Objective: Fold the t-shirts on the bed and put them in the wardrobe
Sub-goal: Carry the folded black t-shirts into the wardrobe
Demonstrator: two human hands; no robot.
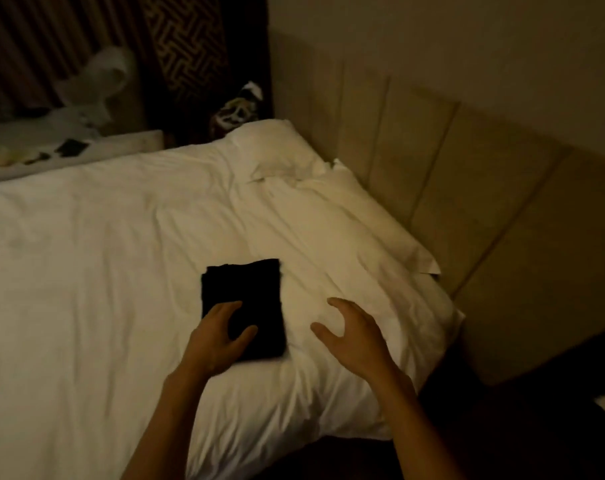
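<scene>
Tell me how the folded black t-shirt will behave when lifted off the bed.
The folded black t-shirt is soft cloth, so it will probably sag and could unfold if lifted by one edge. It looks thin and likely light.

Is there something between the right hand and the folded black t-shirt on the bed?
Nothing visible. Only white bedding lies between the right hand and the black t-shirt; the left hand rests on it.
</scene>
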